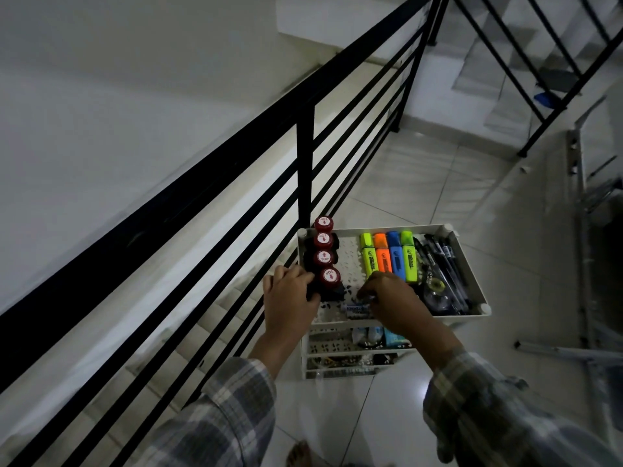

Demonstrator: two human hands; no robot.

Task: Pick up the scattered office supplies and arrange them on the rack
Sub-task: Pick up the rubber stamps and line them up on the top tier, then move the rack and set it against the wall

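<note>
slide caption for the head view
Left hand grips a stamp while right hand pinches a small white item on the rack beside highlighters

Right hand [392, 299] half-covers white tube [354, 308]; label unreadable.

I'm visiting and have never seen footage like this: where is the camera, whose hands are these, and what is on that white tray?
There is no machine here. A person wears a camera on the head, so the single picture looks down at their own hands. On the floor beside a black railing stands a white rack. Its top tray holds four red-topped stamps in a row on the left, four highlighters in the middle and black pens on the right. The left hand grips the black base of the nearest stamp. The right hand curls its fingers onto a small white item with blue print at the tray's near edge; what it is I cannot tell.
</note>
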